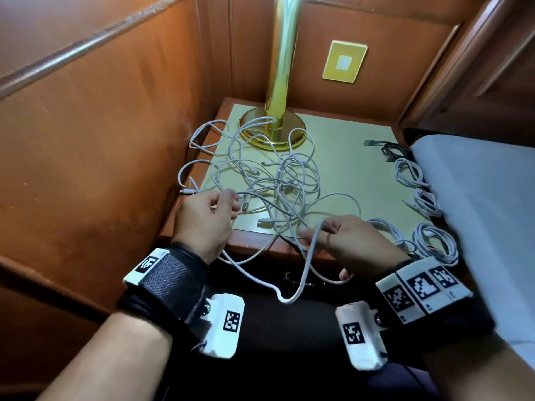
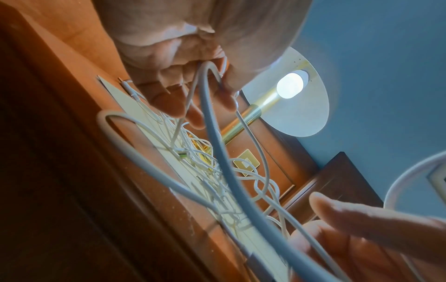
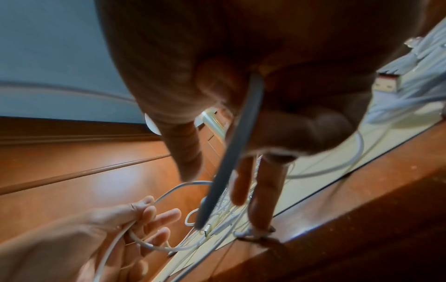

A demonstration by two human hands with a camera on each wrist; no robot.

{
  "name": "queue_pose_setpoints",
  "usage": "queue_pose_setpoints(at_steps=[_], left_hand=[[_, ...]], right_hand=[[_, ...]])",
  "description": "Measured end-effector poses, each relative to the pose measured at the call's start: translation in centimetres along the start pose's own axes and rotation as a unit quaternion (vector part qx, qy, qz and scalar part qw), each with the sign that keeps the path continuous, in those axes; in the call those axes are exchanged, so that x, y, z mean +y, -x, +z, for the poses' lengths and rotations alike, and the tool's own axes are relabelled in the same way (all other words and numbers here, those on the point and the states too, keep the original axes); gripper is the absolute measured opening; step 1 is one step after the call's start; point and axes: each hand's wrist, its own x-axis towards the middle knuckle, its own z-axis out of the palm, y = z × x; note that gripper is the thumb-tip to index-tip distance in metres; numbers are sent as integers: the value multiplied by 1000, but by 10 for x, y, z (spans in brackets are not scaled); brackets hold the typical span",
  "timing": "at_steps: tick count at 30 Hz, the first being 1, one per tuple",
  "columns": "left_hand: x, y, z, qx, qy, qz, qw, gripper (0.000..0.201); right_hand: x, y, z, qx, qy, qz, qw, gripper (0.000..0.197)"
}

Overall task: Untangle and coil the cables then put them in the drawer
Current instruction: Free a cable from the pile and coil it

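A tangle of white cables [image 1: 278,183] lies on the pale nightstand top [image 1: 347,169]. My left hand [image 1: 231,202] pinches one white cable at the front left of the tangle; in the left wrist view its fingers [image 2: 193,106] curl round that cable [image 2: 217,145]. Over the front edge, my right hand [image 1: 318,231] holds a white cable whose long loop [image 1: 292,296] hangs down in front of the nightstand. In the right wrist view this cable [image 3: 231,152] runs out between thumb and fingers. Several coiled cables [image 1: 434,241] lie along the right edge.
A brass lamp base [image 1: 272,131] stands at the back of the nightstand with cable loops draped on it. A dark cable [image 1: 390,149] lies at the back right. A white bed [image 1: 477,198] borders the right side and an orange wall panel [image 1: 101,140] the left.
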Motion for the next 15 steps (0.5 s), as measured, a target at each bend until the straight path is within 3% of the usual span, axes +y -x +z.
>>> queue_pose_setpoints(at_steps=[3, 5, 8, 10, 15], left_hand=[[0, 1, 2, 14, 3, 2, 1000, 38], [3, 3, 1, 16, 3, 7, 1000, 39], [8, 7, 1, 10, -13, 10, 1000, 37], [8, 8, 2, -2, -32, 11, 999, 34], [5, 6, -3, 17, -51, 7, 999, 31]], right_hand=[[-1, 8, -4, -103, 47, -33, 993, 22], [0, 9, -4, -96, 72, -62, 991, 14], [2, 3, -2, 65, 19, -117, 991, 18], [4, -1, -2, 162, -72, -162, 971, 24], [-1, -1, -6, 264, -193, -237, 915, 19]])
